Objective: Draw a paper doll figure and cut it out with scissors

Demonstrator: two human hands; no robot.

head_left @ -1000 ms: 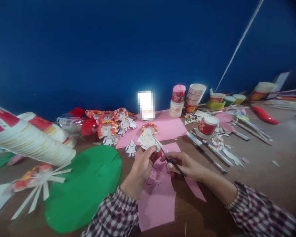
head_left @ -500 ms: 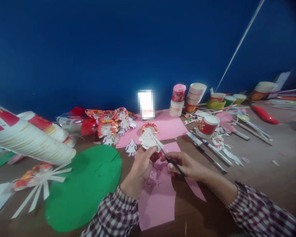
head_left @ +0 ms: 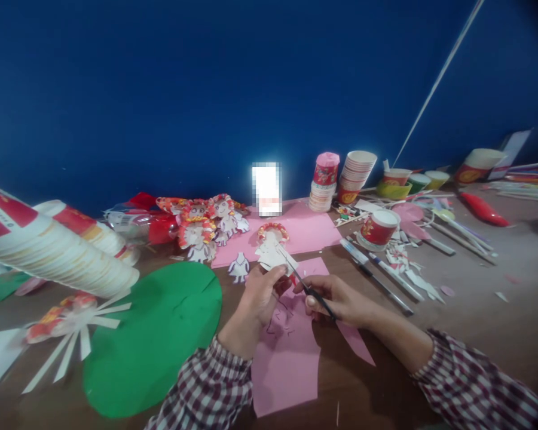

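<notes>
Reference: a clock face centred between the hands, 12 o'clock pointing away from the wearer.

The left hand [head_left: 260, 294] is closed on white paper [head_left: 271, 260], thumb on top and fingers beneath. This pinch appears to stiffen the thin piece and leave its far edge exposed. The right hand [head_left: 336, 298] grips black-handled scissors [head_left: 319, 301], blades directed toward 11 o'clock and meeting the paper; the blade opening cannot be determined. The angled wrist likely aligns the blades with the edge while holding the fingers clear.

The white paper is at 11 o'clock, raised over the surface [head_left: 341, 382]. A braid-trimmed ring [head_left: 272, 230] shows just behind it — whether the two are joined cannot be determined. A marked pink sheet [head_left: 291, 370] lies beneath the hands toward 6 o'clock, where it may serve as a backing.

A small cut-out figure [head_left: 239, 272] lies near the left hand at 10 o'clock, seemingly set apart for visibility. Pens [head_left: 397, 276] lie at 3 o'clock, within right-hand reach; a red patterned cup [head_left: 380, 229] stands at 2 o'clock. A green paper shape [head_left: 161, 340] occupies 8 o'clock, clear of the cutting area.
</notes>
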